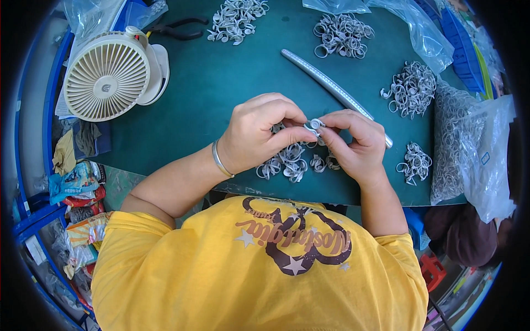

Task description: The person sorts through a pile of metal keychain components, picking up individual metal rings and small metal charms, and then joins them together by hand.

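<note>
Between the fingertips of both hands is a small silver-grey ring [315,124] with a round flat top. My left hand [264,128], with a metal bangle at its wrist, pinches the ring's left side. On the opposite side my right hand [356,140] grips it between thumb and forefinger. Below and partly behind the hands lies a loose pile of similar rings [290,163], some hidden by the fingers. A long tapered metal ring mandrel [320,77] with marks along it rests diagonally on the green tabletop [187,88], passing behind my right hand.
More ring piles lie at the back left [237,21], back right [343,34] and right [411,88], with a smaller pile [414,163] nearer. A bulging plastic bag of rings [455,143] stands at the right edge. At left are a cream fan [107,77] and black-handled pliers [182,28].
</note>
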